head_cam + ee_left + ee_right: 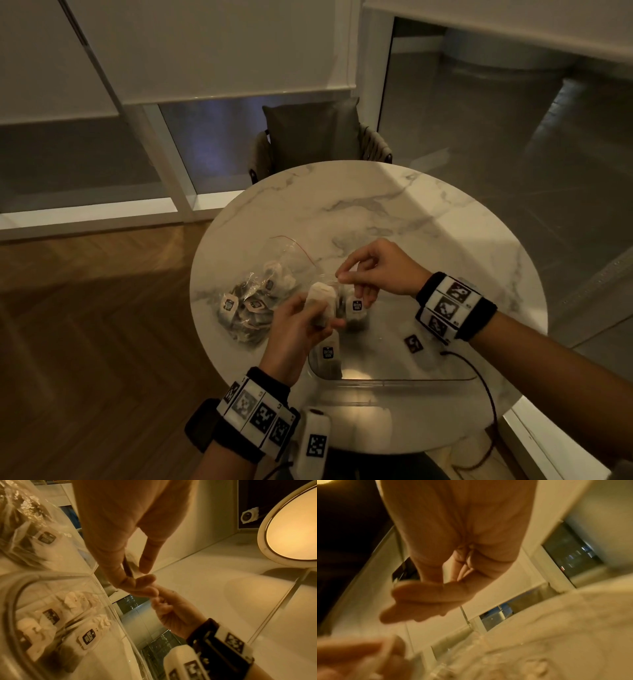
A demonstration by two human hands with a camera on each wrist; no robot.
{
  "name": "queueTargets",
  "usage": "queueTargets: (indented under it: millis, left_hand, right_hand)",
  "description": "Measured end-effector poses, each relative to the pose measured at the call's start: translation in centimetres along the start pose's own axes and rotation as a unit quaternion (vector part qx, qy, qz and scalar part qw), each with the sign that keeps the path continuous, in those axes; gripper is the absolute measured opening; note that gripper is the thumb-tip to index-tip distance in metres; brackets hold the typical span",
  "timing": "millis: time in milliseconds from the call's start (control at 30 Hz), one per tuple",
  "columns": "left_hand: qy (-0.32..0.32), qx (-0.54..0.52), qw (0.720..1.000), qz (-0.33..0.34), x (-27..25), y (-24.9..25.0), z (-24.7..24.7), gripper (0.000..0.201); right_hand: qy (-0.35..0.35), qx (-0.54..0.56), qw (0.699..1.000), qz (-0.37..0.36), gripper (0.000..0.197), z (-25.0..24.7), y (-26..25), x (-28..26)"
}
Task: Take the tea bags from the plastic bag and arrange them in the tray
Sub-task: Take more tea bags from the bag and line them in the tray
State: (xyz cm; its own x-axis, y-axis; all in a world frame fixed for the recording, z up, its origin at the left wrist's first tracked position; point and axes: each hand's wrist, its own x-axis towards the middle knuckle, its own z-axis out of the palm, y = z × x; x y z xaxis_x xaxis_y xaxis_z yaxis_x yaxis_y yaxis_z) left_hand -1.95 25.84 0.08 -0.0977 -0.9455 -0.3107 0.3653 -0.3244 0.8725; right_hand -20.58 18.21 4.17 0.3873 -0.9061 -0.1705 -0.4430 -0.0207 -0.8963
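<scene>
Marble table (394, 212) lay under your hands. Your left hand (301, 329) gripped a tea bag (320, 301); your right hand (373, 270) pinched its string end above the clear tray (404, 380), where two bags (68, 626) lay. Left of them sat the plastic bag (253, 298).

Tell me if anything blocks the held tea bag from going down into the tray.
Nothing visible does. The left hand holds the tea bag right above the open tray; the right hand is beside it.
</scene>
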Motion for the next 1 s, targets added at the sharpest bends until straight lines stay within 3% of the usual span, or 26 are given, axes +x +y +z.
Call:
queueTargets:
  millis: [67,200,333,400,500,600,700,833,1000]
  left_hand:
    - [0.003,0.031,0.999,0.029,0.1,-0.2,0.1,0.016]
    - [0.004,0.069,0.994,0.083,0.2,-0.8,0.4,0.010]
    - [0.001,0.054,0.994,0.093,0.0,-1.1,0.5,0.034]
    - [0.006,0.014,0.997,0.079,0.0,-1.2,0.7,0.039]
    - [0.034,-0.036,0.996,0.074,-0.2,-1.2,1.1,0.029]
    - [0.041,-0.011,0.995,0.086,-0.2,-1.7,1.1,0.023]
    - [0.036,0.006,0.995,0.095,-0.3,-2.2,1.2,0.019]
    - [0.004,0.044,0.991,0.124,-0.9,-2.5,1.7,0.018]
    - [0.017,0.044,0.989,0.140,-1.1,-2.5,2.0,0.018]
  right_hand:
    - [-0.010,0.092,0.996,0.015,0.029,0.6,-0.8,-1.1]
    - [-0.008,0.140,0.990,0.009,0.034,1.7,-1.0,-2.8]
    - [0.064,0.174,0.983,0.011,0.016,1.9,0.5,-3.9]
    - [0.115,0.195,0.974,0.001,0.018,2.0,1.2,-4.4]
    - [0.192,0.218,0.956,-0.039,0.020,2.6,1.8,-5.2]
    - [0.230,0.216,0.947,-0.062,0.029,3.5,2.1,-6.3]
    - [0.241,0.209,0.945,-0.068,0.033,4.4,2.5,-7.3]
    - [0.245,0.152,0.954,-0.076,0.015,5.1,3.2,-7.6]
    - [0.208,0.144,0.963,-0.090,0.008,5.3,2.5,-8.0]
